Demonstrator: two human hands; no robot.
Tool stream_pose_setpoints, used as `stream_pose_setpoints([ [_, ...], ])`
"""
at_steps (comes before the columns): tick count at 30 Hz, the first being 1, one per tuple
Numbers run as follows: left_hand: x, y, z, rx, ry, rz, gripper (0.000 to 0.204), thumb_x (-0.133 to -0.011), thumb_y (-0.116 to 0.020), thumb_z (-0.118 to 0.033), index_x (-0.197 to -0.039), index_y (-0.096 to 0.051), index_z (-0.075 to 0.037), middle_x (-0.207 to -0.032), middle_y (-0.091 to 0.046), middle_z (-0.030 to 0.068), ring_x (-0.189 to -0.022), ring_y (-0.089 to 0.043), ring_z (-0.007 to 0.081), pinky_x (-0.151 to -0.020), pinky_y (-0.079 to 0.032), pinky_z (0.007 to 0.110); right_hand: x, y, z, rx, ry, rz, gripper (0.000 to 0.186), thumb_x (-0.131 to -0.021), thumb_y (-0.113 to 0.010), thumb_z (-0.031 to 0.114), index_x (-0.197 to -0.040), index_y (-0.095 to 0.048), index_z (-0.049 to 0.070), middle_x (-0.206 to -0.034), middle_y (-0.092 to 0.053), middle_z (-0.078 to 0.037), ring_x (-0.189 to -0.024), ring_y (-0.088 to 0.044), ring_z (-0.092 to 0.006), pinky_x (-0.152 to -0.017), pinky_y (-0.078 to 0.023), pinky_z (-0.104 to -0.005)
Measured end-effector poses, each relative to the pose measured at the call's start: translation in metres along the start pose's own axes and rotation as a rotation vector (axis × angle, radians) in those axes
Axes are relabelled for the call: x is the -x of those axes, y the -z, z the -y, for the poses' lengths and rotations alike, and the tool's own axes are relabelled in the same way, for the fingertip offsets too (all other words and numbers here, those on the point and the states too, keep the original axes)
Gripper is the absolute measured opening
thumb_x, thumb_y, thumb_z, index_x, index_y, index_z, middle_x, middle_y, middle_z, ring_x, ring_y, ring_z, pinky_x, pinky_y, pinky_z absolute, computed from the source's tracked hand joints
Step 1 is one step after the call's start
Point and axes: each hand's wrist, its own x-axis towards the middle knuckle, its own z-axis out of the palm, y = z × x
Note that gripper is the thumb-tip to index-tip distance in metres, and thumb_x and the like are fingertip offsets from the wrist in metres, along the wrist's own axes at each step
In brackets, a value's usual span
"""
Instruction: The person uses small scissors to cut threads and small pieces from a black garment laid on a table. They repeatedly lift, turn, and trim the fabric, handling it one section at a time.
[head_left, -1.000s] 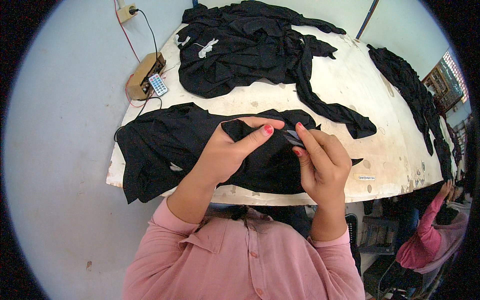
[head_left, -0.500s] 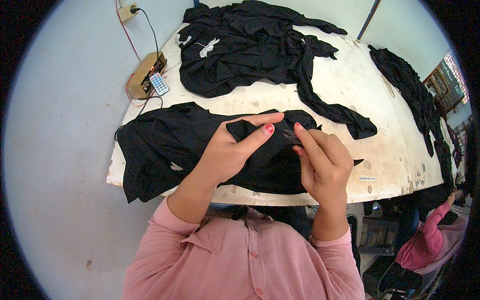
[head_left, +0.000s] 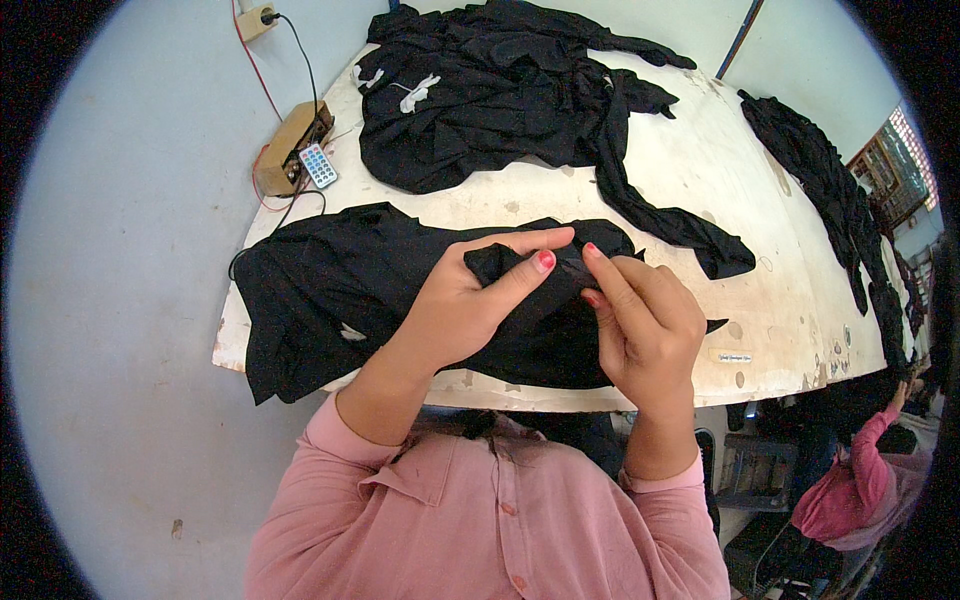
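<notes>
A black garment (head_left: pixel 340 270) lies spread along the near edge of the table, and a fold of it is raised in my left hand (head_left: pixel 470 290). The thumb and fingers of that hand pinch the cloth. Close by on the right, my right hand (head_left: pixel 650 320) grips small dark thread snips (head_left: pixel 572 264) between thumb and forefinger. Their tips reach the raised fold by my left fingertips; whether the blades touch a thread is too dark to make out. Most of the snips are hidden by my fingers.
More black garments (head_left: pixel 480 120) cover the far side of the pale table (head_left: pixel 780 310), with white strings (head_left: pixel 420 93) on them. Another dark heap (head_left: pixel 800 150) lies along the right. A brown box (head_left: pixel 290 150) with cables and a remote (head_left: pixel 318 165) sits at left. A co-worker (head_left: pixel 850 490) is at lower right.
My left hand has shifted slightly right with the pinched cloth. The snips have moved slightly left and up, nearer my left fingertips. The surrounding garments look unchanged.
</notes>
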Motion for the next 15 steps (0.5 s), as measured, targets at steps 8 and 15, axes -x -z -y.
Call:
stream_pose_setpoints([
  [8, -0.0015, -0.0002, 0.0016, 0.026, 0.012, -0.06, 0.027, -0.091, -0.06, -0.016, -0.112, -0.067, -0.002, -0.112, -0.067, 0.0093, -0.106, -0.058, 0.0168, -0.098, -0.04, 0.031, 0.0059, -0.0001, -0.0015, -0.109, -0.101, 0.015, 0.041, -0.071, -0.072, 0.006, -0.112, -0.067, 0.008, -0.088, -0.064, -0.007, -0.063, -0.057, -0.0207, -0.055, -0.045, -0.0302],
  [15, -0.0026, -0.0033, 0.0033, 0.051, -0.009, -0.012, 0.027, -0.093, -0.058, -0.015, -0.115, -0.064, 0.001, -0.112, -0.066, 0.0092, -0.105, -0.058, 0.012, -0.095, -0.041, 0.025, 0.0011, 0.0025, 0.0063, -0.112, -0.107, 0.023, 0.039, -0.072, -0.071, -0.002, -0.11, -0.067, 0.002, -0.088, -0.063, -0.013, -0.07, -0.06, -0.0212, -0.059, -0.047, -0.0278],
])
